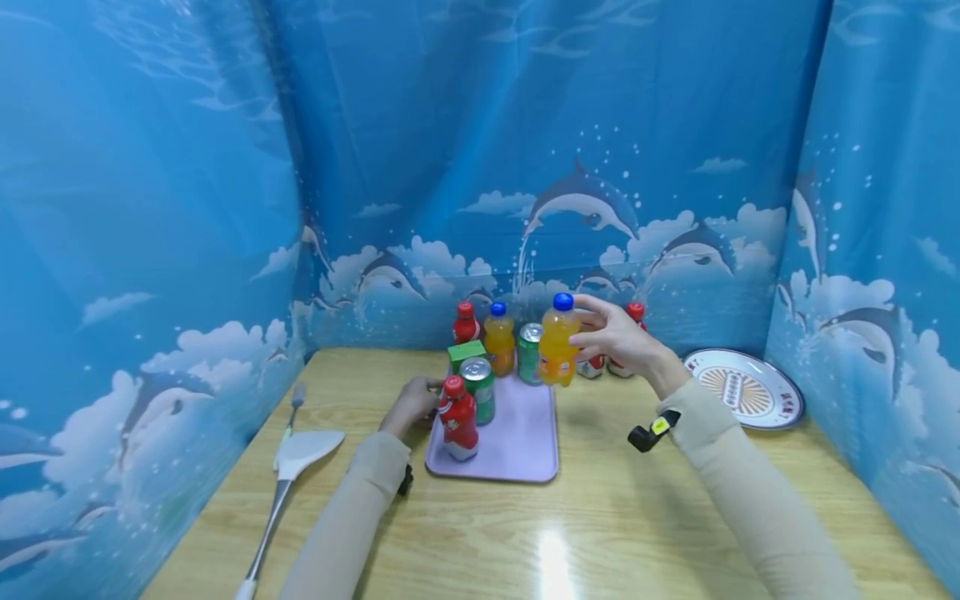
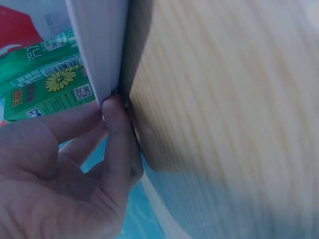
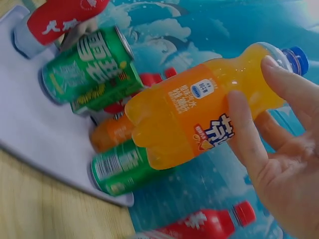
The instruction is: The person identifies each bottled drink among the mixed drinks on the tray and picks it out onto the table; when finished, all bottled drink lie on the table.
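My right hand (image 1: 615, 337) grips an orange soda bottle (image 1: 558, 346) with a blue cap, held up over the back right edge of a lilac tray (image 1: 517, 454). In the right wrist view, the bottle (image 3: 194, 109) lies across the picture between thumb and fingers. At the tray's left side, my left hand (image 1: 412, 407) pinches the rim (image 2: 102, 50) between thumb and fingers. On the tray stand a red bottle (image 1: 459, 429), a green can (image 1: 480, 392), a green carton (image 1: 467, 350), another orange soda bottle (image 1: 499, 343), a second green can (image 1: 528, 358) and a red bottle (image 1: 466, 323) behind.
Two red bottles, one with its cap (image 1: 637, 311) showing, stand behind my right hand. A white plate (image 1: 742, 390) rests at the right by the curtain. A white-headed spatula (image 1: 300, 450) and a fork-like utensil (image 1: 294, 408) lie left. Blue dolphin curtains (image 1: 450, 167) enclose the table.
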A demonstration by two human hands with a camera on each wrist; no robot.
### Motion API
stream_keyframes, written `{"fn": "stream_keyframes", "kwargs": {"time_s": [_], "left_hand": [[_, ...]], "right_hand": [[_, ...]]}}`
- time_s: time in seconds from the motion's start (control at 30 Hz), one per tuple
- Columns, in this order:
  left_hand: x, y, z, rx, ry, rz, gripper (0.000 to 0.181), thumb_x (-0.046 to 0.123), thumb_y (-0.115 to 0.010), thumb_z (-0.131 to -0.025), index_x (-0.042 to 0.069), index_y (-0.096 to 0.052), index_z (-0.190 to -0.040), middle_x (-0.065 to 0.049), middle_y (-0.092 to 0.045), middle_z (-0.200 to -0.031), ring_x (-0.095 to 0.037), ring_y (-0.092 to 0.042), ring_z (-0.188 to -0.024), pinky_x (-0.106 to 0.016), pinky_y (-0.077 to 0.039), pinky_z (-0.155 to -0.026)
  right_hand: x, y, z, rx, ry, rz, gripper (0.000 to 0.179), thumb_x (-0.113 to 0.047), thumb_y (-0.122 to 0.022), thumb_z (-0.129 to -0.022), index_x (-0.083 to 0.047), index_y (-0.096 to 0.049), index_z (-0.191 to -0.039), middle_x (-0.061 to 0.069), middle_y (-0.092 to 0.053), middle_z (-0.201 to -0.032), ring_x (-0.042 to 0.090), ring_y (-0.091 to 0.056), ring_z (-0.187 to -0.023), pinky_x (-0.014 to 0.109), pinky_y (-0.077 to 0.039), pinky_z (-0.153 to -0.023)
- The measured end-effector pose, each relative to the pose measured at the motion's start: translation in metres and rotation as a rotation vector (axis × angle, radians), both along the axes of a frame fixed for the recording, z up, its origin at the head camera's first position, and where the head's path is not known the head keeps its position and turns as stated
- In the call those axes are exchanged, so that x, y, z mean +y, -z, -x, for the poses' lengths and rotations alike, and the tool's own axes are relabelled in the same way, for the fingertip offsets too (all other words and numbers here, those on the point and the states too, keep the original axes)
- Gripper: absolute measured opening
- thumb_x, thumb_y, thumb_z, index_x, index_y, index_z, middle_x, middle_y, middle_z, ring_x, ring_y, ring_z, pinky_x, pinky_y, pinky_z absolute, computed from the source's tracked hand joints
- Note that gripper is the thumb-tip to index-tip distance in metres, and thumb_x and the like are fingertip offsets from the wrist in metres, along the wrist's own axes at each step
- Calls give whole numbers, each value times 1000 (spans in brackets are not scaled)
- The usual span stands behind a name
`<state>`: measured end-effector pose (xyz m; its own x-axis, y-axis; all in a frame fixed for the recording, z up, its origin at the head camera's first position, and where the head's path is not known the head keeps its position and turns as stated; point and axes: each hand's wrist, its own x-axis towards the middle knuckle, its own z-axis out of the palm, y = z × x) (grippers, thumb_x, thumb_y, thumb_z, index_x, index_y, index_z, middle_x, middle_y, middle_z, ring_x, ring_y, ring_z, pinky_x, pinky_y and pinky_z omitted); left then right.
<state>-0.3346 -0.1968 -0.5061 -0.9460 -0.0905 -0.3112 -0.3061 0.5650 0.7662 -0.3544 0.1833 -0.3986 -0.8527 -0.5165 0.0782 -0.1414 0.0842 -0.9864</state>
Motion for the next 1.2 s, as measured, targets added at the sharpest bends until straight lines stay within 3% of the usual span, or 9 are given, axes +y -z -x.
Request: {"fn": "stream_keyframes", "kwargs": {"time_s": [0.37,0.6,0.73,0.87,1.0,1.13,1.2], "left_hand": [[0,1,0,7,7,-5,60,-6,-53,-90,7,-60,-148,-18,-71,-117,-22,-66,-82,-30,-62,-61],[-1,3,2,-7,2,-3,59,-5,-56,-92,9,-60,-149,-18,-70,-120,-23,-67,-85,-30,-62,-63],[-2,3,1,15,15,-9,58,-5,-56,-92,7,-60,-148,-19,-70,-119,-21,-65,-83,-29,-61,-62],[-3,2,0,28,24,-7,58,-5,-56,-92,7,-60,-148,-19,-69,-117,-21,-65,-82,-29,-61,-62],[-3,1,0,23,25,-3,58,-5,-56,-92,7,-60,-148,-19,-70,-118,-20,-65,-81,-29,-61,-61],[-1,2,1,12,22,1,58,-5,-55,-92,8,-60,-149,-19,-69,-120,-20,-64,-80,-27,-60,-60],[-1,3,1,9,22,1,58,-5,-55,-92,8,-59,-149,-19,-69,-120,-20,-64,-80,-27,-60,-59]], "right_hand": [[42,6,-6,42,96,-88,63,-18,-73,-99,-21,-44,-155,0,-59,-145,18,-70,-115,41,-67,-88],[70,14,-9,33,196,-160,65,-23,-75,-98,-22,-42,-155,0,-55,-145,12,-67,-114,42,-67,-91],[86,20,-9,29,229,-150,73,-22,-74,-99,-19,-35,-161,11,-49,-153,8,-66,-112,39,-67,-88],[100,25,-9,19,252,-152,84,-20,-73,-100,-15,-24,-167,24,-30,-168,6,-64,-111,38,-67,-88],[113,31,-10,9,272,-164,89,-19,-73,-99,-10,-18,-169,30,-20,-171,6,-63,-109,41,-67,-90],[122,39,-9,-7,307,-158,80,-18,-75,-98,-13,-29,-164,25,-33,-164,3,-66,-104,41,-67,-89],[125,42,-8,-9,340,-152,72,-18,-77,-97,-17,-37,-157,16,-43,-154,2,-68,-101,40,-68,-87]]}}
